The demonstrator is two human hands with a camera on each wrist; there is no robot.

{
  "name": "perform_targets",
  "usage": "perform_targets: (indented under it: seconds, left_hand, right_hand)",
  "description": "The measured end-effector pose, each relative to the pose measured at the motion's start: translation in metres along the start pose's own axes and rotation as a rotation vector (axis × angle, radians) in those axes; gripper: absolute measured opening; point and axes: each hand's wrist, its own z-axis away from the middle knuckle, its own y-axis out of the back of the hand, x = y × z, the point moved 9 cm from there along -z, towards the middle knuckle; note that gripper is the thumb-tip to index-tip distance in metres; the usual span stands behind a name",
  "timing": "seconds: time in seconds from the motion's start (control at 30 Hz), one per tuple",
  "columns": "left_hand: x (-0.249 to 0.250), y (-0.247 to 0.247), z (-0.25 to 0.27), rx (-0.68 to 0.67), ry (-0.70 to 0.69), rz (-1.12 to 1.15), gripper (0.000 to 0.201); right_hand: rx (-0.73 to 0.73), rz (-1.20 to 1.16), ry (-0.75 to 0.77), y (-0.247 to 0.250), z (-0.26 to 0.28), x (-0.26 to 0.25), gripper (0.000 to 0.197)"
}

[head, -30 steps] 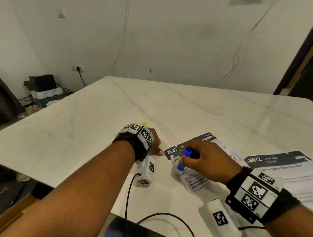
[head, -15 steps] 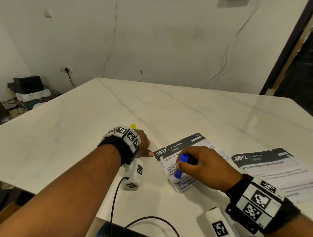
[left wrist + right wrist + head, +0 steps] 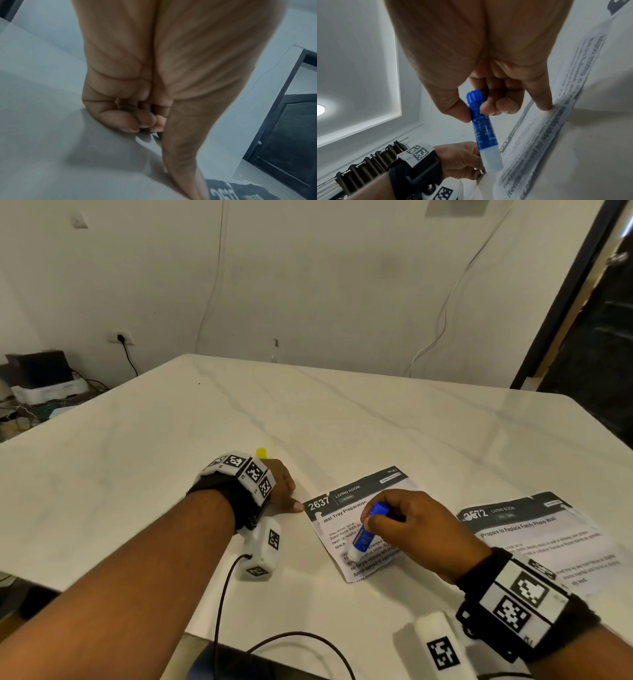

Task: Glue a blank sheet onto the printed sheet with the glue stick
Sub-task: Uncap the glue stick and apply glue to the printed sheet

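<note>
On the white marble-patterned worktop (image 3: 342, 412), a small printed paper sheet with a dark header numbered 2637 (image 3: 342, 508) is being worked on with a blue-capped, blue-labelled glue stick with a pale translucent tip (image 3: 364, 537). The stick is being pinched near its blue end between thumb and fingertips of the right hand (image 3: 414, 529), and its pale tip is being pressed onto the lower left part of the sheet. Its long axis is being held tilted, the blue end leaning up and away toward the sheet's header, the tip pointing down toward the sheet's near left corner. The left hand (image 3: 279, 486) is being rested just beside the sheet's left edge, fingers curled under against the worktop and thumb stretched toward the header corner; nothing is seen being held in it. A small yellow object (image 3: 261, 453), too hidden to name, is showing just beyond that hand. A second, larger printed sheet numbered 2572 (image 3: 548, 542) is lying to the right, apart from the first. The right hand is judged the nearer one for spreading glue, with unglued paper lying mostly up and right of the tip.
</note>
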Motion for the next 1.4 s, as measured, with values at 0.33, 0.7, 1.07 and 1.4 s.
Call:
perform_targets:
  seconds: [0.33, 0.7, 1.07, 1.4]
  left_hand:
    - [-0.003, -0.020, 0.038, -0.279, -0.054, 0.204, 0.076]
    - [0.047, -0.032, 0.066, -0.179, -0.055, -0.087, 0.096]
    - [0.045, -0.035, 0.063, -0.182, -0.035, -0.124, 0.102]
    - [0.045, -0.036, 0.065, -0.201, -0.040, -0.142, 0.100]
  right_hand:
    - [0.180, -0.274, -0.022, -0.009, 0.011, -0.006, 0.012]
    - [0.259, -0.267, -0.043, -0.003, 0.019, -0.003, 0.008]
    - [0.105, 0.009, 0.039, -0.006, 0.033, -0.001, 0.009]
    - [0.078, 0.123, 0.083, -0.002, 0.030, -0.002, 0.012]
